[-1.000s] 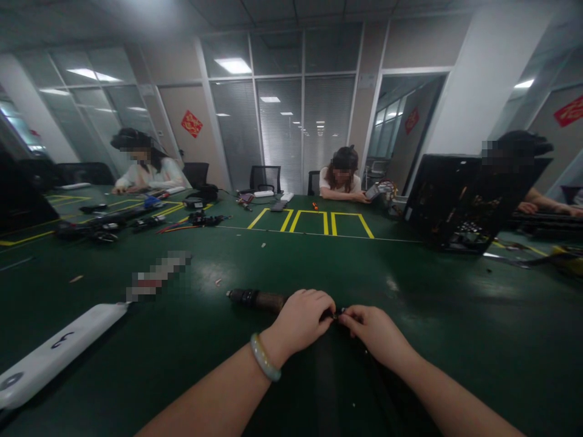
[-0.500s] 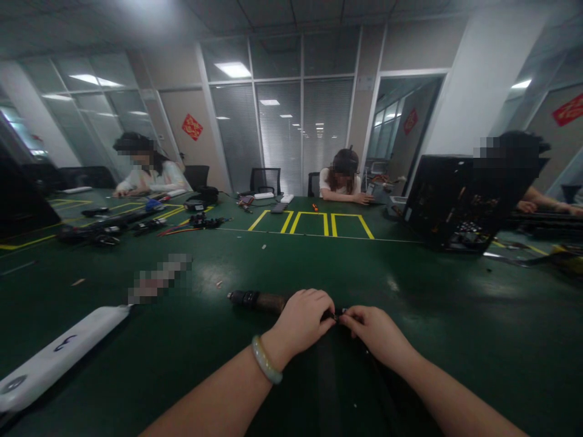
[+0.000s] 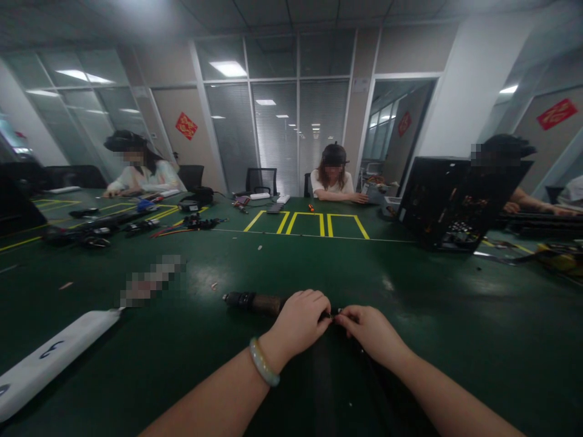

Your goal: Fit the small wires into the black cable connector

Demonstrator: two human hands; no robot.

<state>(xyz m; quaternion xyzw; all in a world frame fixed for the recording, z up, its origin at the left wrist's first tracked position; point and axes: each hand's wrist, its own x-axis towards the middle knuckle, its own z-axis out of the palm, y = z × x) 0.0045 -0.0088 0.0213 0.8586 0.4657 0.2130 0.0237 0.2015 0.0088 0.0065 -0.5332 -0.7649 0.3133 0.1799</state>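
Handwork's prob. unfinished imo: on the green surface (image 3: pixel 182 355), lower ctr of frame, lies a dark, brown-banded cylindrical tool (image 3: pixel 265 304), my L grip (image 3: pixel 301 318) clasped over its right-hand part, my R grip (image 3: pixel 372 329) pinching a tiny dark bit (image 3: pixel 337 311) just beside, joined or not I can't tell.

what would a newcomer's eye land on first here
Likely the centre, where the left hand grips a dark tube and the right hand pinches a small part. Then the pale bangle on the left wrist, the long white bar at lower left, and the black case standing at right.
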